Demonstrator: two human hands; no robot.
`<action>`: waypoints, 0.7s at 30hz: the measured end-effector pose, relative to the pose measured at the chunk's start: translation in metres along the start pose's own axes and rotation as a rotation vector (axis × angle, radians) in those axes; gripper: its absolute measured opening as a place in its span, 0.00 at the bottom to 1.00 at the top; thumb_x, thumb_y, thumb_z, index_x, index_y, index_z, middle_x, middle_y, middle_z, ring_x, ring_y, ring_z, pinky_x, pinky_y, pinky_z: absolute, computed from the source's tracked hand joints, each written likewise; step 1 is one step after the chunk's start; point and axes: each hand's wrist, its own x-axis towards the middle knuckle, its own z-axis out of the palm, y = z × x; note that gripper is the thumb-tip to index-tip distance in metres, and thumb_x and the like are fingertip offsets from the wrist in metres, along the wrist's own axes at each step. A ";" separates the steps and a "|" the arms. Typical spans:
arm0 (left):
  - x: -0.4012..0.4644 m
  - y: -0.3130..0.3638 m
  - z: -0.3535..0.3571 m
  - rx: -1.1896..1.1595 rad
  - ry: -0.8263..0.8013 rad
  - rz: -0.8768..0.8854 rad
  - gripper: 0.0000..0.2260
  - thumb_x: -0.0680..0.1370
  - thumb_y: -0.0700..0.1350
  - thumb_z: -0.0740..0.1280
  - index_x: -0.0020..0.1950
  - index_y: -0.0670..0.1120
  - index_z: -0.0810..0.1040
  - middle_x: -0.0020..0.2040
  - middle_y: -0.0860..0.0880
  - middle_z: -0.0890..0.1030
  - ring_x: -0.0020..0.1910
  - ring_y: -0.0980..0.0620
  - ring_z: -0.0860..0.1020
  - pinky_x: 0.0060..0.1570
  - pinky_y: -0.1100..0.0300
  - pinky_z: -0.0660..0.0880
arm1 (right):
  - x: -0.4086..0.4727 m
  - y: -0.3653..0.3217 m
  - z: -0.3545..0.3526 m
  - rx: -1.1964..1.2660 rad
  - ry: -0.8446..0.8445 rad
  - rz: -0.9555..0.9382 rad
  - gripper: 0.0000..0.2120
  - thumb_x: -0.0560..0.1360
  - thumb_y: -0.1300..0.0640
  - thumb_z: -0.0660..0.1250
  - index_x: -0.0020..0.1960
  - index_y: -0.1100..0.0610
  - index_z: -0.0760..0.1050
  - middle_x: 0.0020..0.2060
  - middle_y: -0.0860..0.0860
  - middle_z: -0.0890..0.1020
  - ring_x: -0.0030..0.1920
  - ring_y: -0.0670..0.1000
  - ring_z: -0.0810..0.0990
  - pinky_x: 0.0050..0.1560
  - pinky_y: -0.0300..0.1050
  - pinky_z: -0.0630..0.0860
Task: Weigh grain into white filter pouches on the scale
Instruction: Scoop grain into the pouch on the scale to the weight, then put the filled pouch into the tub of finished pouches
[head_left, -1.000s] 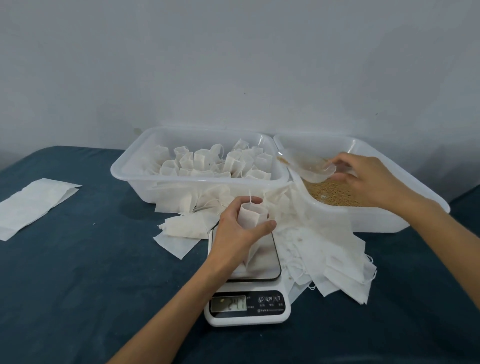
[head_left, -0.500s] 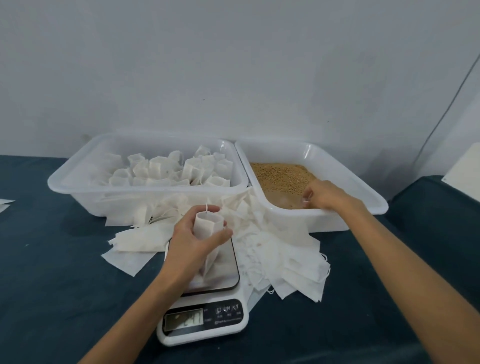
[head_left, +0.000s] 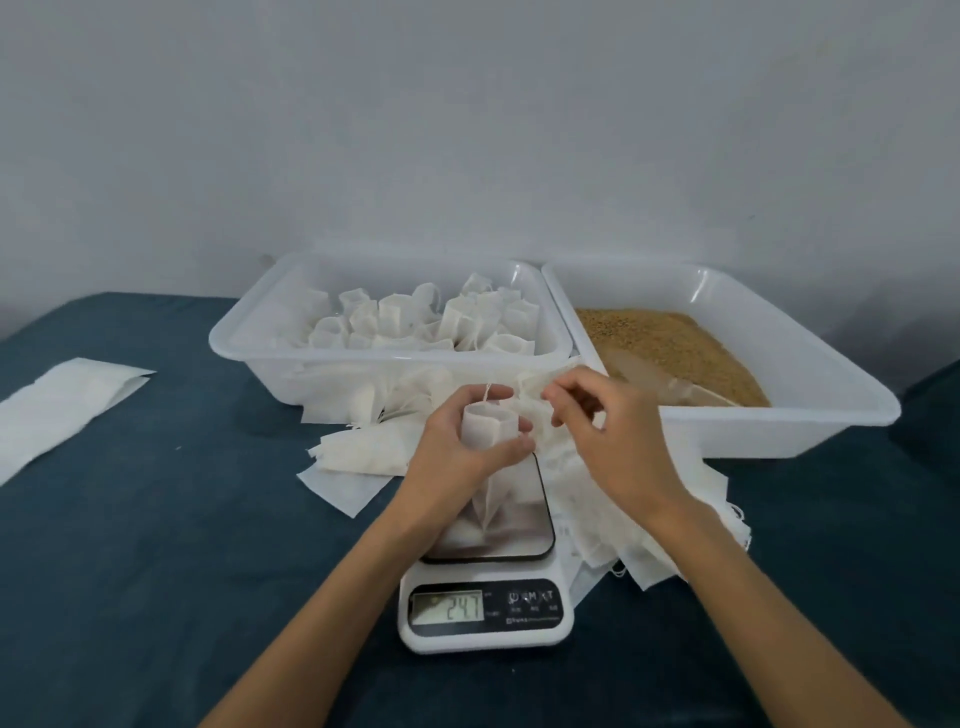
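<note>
Dark blue cloth (head_left: 156, 519) covers the table under a plain grey wall, and everything I need sits within reach on it. At the centre is the filter pouch (head_left: 488, 428), standing upright on the steel plate of the scale (head_left: 488, 587), mouth up, its drawstring (head_left: 487, 393) sticking up from the rim. My left hand (head_left: 457, 457) wraps round it, thumb on the near side and fingers curled round the far side, so the mouth stays open and the pouch does not topple while its weight rests on the plate. The display reads something like 24.7, though the digits are a little soft.

My right hand (head_left: 602, 436) hovers just right of the pouch mouth, fingers loosely curled and bunched toward the thumb. Whether a few grains are pinched between them I cannot tell. I judge this hand is here to top up or to deal with the string.

Outward from there, loose flat pouches (head_left: 597, 519) lie heaped round the scale, kept close for the next pick. Far left, a clear tub (head_left: 389, 358) holds finished pouches (head_left: 415, 322) standing upright. Far right, touching it, a second tub (head_left: 779, 431) holds the grain (head_left: 675, 348), with a clear scoop (head_left: 665, 382) lying at its near edge. At the left of the table a stack of white sheets (head_left: 62, 405) lies well apart.
</note>
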 end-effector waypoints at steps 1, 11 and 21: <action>0.000 -0.001 0.000 0.024 -0.022 0.008 0.18 0.78 0.37 0.75 0.66 0.47 0.77 0.51 0.48 0.88 0.53 0.52 0.86 0.54 0.61 0.78 | -0.004 0.002 0.008 0.027 0.000 0.016 0.05 0.80 0.55 0.69 0.46 0.52 0.81 0.33 0.44 0.81 0.36 0.47 0.81 0.39 0.35 0.75; 0.025 0.018 -0.012 0.068 0.074 0.093 0.08 0.85 0.40 0.65 0.58 0.42 0.84 0.53 0.46 0.88 0.52 0.50 0.87 0.43 0.58 0.82 | -0.013 0.016 0.019 0.130 0.059 0.030 0.07 0.81 0.54 0.68 0.45 0.46 0.80 0.32 0.45 0.81 0.34 0.48 0.81 0.37 0.38 0.75; 0.158 0.072 -0.055 0.172 0.256 0.130 0.11 0.86 0.39 0.64 0.60 0.33 0.81 0.51 0.40 0.85 0.48 0.48 0.83 0.46 0.50 0.83 | -0.011 0.018 0.015 0.177 0.127 0.048 0.09 0.80 0.54 0.68 0.42 0.46 0.78 0.31 0.44 0.80 0.33 0.48 0.80 0.35 0.32 0.71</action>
